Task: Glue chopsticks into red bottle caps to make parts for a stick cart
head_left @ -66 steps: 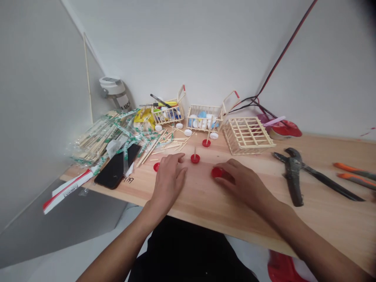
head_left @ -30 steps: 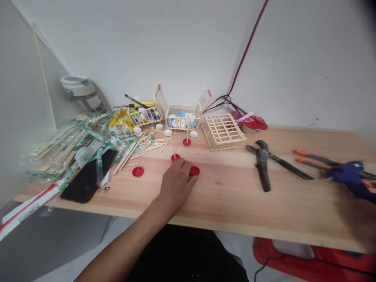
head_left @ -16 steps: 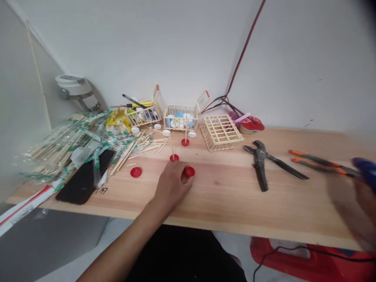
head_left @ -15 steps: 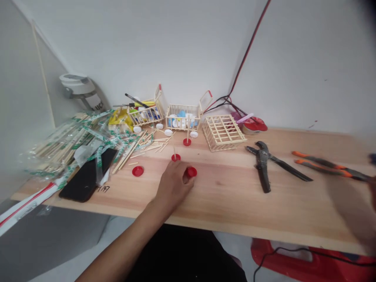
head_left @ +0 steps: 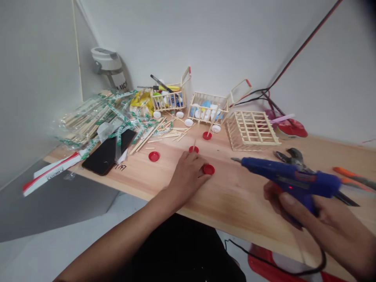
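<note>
- Left of both hands, one bare round red plastic cap [head_left: 154,156] lies on the pale wooden table [head_left: 235,203], seemingly not yet worked.
- Left hand [head_left: 188,176]: fingertips pinching a second red cap [head_left: 208,169], stickless too.
- Just beyond, a third [head_left: 194,150] and a fourth red cap [head_left: 207,136] carry upright wooden sticks, apparently done.
- Right hand [head_left: 329,227]: wrapped around a blue plastic glue gun [head_left: 288,176], nozzle apart from the caps.

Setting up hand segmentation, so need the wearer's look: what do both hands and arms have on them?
Both the left hand and right hand are ungloved. No sleeve shows on either forearm, as far as the frame reaches. I see no watch, bracelet or ring, though some right fingers are hidden. Black clothing covers the lap.
</note>
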The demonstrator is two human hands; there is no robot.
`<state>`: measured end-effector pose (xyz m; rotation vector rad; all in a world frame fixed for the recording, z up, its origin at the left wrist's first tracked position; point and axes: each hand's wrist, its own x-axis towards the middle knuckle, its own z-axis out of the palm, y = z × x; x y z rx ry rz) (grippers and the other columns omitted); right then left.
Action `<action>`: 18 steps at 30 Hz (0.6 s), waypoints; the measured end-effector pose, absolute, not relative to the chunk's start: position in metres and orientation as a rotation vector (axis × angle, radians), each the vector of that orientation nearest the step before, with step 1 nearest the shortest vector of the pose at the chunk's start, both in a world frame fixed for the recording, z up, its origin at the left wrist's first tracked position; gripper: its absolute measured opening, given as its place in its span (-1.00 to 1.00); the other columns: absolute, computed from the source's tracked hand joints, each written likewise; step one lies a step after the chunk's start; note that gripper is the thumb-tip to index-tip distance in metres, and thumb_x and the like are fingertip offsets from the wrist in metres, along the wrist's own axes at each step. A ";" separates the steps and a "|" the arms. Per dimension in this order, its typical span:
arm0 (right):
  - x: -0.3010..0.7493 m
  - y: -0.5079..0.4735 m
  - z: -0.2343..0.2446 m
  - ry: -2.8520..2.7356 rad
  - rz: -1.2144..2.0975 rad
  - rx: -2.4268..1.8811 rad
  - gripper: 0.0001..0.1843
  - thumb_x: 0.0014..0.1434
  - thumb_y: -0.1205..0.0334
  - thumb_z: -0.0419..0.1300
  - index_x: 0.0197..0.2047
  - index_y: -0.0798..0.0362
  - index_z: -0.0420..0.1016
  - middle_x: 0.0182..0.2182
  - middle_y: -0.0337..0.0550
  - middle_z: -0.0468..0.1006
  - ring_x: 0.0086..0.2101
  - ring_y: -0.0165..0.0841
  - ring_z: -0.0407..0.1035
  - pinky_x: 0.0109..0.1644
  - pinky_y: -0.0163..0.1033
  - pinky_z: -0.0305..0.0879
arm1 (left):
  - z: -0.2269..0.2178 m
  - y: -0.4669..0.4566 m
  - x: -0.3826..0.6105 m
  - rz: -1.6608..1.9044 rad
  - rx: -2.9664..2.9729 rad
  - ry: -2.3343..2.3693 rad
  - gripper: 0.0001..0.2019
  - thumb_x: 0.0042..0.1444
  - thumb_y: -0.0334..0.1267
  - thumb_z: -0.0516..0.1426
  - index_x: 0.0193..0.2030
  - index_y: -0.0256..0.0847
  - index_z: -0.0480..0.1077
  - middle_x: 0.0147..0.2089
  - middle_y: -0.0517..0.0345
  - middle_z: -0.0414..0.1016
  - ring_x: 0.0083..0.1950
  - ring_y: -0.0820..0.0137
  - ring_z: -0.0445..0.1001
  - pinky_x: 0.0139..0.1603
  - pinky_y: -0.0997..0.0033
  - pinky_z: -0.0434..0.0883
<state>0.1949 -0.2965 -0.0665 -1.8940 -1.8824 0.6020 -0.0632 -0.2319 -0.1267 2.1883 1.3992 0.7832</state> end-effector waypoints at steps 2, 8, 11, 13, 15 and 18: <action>0.187 -0.290 -0.071 -1.961 0.796 -1.833 -0.50 0.14 -0.25 0.06 -0.31 0.02 0.51 -0.38 -0.08 0.61 -0.36 -0.27 0.51 -0.36 -0.30 0.46 | -0.127 -0.231 -0.063 0.775 2.212 1.397 -0.88 0.07 -0.28 0.23 -0.25 -0.24 0.46 -0.17 0.06 0.41 -0.06 0.22 0.27 0.05 0.16 0.32; 0.178 -0.280 -0.078 -2.052 0.899 -1.839 -0.52 0.18 -0.22 0.03 -0.27 0.03 0.50 -0.56 -0.18 0.51 -0.55 -0.31 0.41 -0.53 -0.30 0.35 | -0.129 -0.230 -0.063 0.798 2.296 1.366 -0.87 0.12 -0.24 0.19 -0.27 -0.26 0.40 -0.17 0.04 0.41 -0.06 0.23 0.29 0.03 0.20 0.33; 0.175 -0.280 -0.079 -2.064 0.875 -1.834 -0.49 0.20 -0.23 -0.01 -0.40 0.03 0.45 -0.63 -0.22 0.42 -0.60 -0.34 0.34 -0.58 -0.30 0.28 | -0.130 -0.230 -0.062 0.777 2.329 1.351 -0.87 0.16 -0.23 0.16 -0.28 -0.26 0.38 -0.16 0.04 0.41 -0.06 0.24 0.30 0.04 0.20 0.32; 0.174 -0.280 -0.080 -2.078 0.862 -1.835 -0.46 0.19 -0.26 -0.04 -0.49 0.02 0.40 -0.69 -0.25 0.34 -0.65 -0.37 0.27 -0.64 -0.31 0.21 | -0.130 -0.230 -0.062 0.765 2.346 1.345 -0.87 0.18 -0.22 0.15 -0.27 -0.26 0.37 -0.16 0.03 0.41 -0.05 0.24 0.31 0.05 0.19 0.32; 0.174 -0.279 -0.080 -2.102 0.843 -1.838 -0.44 0.19 -0.27 -0.04 -0.54 0.01 0.36 -0.70 -0.26 0.31 -0.67 -0.39 0.24 -0.66 -0.31 0.18 | -0.129 -0.230 -0.062 0.752 2.357 1.338 -0.86 0.19 -0.22 0.13 -0.27 -0.25 0.37 -0.15 0.03 0.41 -0.04 0.23 0.32 0.06 0.18 0.32; 0.172 -0.276 -0.081 -2.129 0.799 -1.851 -0.43 0.18 -0.27 -0.05 -0.57 0.01 0.35 -0.69 -0.24 0.33 -0.67 -0.37 0.26 -0.66 -0.31 0.21 | -0.128 -0.230 -0.062 0.725 2.356 1.343 -0.87 0.19 -0.22 0.14 -0.27 -0.26 0.36 -0.14 0.03 0.41 -0.03 0.22 0.32 0.05 0.19 0.32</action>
